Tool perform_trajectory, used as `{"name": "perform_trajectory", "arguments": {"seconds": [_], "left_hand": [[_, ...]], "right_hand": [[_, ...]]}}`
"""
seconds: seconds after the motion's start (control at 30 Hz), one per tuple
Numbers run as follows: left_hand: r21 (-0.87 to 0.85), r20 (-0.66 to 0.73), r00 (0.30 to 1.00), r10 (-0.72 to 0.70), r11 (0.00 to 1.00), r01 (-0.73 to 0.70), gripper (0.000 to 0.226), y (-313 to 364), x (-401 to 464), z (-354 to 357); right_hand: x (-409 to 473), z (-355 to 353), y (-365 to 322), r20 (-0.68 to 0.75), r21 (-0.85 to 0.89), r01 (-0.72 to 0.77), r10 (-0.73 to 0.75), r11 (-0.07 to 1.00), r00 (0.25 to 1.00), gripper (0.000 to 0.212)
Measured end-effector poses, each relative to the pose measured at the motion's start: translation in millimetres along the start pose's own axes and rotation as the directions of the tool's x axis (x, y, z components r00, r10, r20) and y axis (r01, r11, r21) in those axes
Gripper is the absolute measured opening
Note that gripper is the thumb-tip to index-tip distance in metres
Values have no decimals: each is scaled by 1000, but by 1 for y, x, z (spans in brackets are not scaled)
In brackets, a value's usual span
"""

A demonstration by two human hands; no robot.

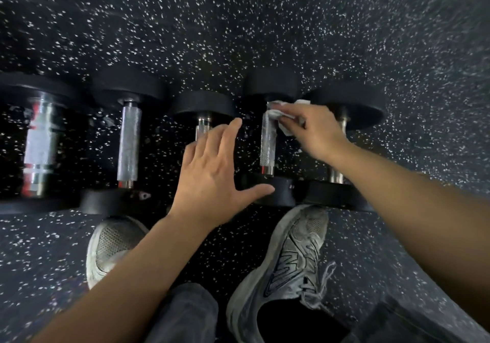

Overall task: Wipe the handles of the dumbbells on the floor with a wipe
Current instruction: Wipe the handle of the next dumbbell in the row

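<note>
A: Nearest you, your grey mesh trainers sit right at the black round-ended dumbbells lined up on the speckled black rubber floor. A nudge could roll one onto your toes.

B: And my hands?

A: Your left hand hovers splayed, grasping nothing. Your right hand pinches the white crumpled wipe against the knurled steel handle's far end. That loose pinch could slip, missing the near end.

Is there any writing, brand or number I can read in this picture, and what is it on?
"N": a large logo letter on the side of the right grey sneaker.
Dumbbells: no weight numbers or labels visible on the black ends.
Wipe: no print visible.
</note>
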State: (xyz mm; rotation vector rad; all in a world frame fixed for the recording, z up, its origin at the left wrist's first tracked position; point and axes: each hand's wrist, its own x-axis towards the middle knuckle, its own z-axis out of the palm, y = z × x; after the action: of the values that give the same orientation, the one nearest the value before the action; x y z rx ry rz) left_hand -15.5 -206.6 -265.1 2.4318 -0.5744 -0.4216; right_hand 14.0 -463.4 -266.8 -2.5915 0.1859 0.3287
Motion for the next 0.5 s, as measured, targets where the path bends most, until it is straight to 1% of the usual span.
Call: {"name": "perform_trajectory", "arguments": {"seconds": [0.07, 0.13, 0.2, 0.27, 0.33, 0.37, 0.4, 0.43, 0.5], "left_hand": [[28, 17, 1000, 1, 1000, -2, 121, -2, -2, 3], [55, 7, 1000, 9, 998, -9, 122, -4, -1, 6], [68, 7, 1000, 8, 998, -8, 124, -4, 0, 8], [66, 18, 1000, 5, 998, -6, 125, -3, 4, 7], [70, 29, 1000, 6, 998, -8, 126, -2, 7, 7], [74, 39, 999, 3, 997, -6, 127, -2, 9, 8], [79, 52, 999, -3, 997, -1, 128, -2, 10, 8], [86, 63, 998, -9, 996, 3, 129, -2, 11, 8], [100, 64, 998, -11, 995, 5, 129, -3, 11, 9]], "right_hand": [[-1, 4, 0, 17, 17, -2, 1, 1000, 1000, 33], [-6, 6, 0, 50, -18, 60, -59, 998, 997, 30], [-15, 6, -2, 130, -50, 130, -122, 990, 984, 28], [-24, 3, -4, 286, -61, 199, -174, 978, 942, 27], [-28, -1, -6, 470, -68, 225, -168, 972, 867, 28], [-28, -4, -7, 520, -74, 230, -159, 970, 839, 29], [-26, -6, -9, 513, -78, 236, -164, 969, 842, 29], [-23, -8, -11, 447, -70, 234, -179, 970, 876, 28], [-12, -10, -11, 184, -63, 196, -182, 979, 966, 29]]}}
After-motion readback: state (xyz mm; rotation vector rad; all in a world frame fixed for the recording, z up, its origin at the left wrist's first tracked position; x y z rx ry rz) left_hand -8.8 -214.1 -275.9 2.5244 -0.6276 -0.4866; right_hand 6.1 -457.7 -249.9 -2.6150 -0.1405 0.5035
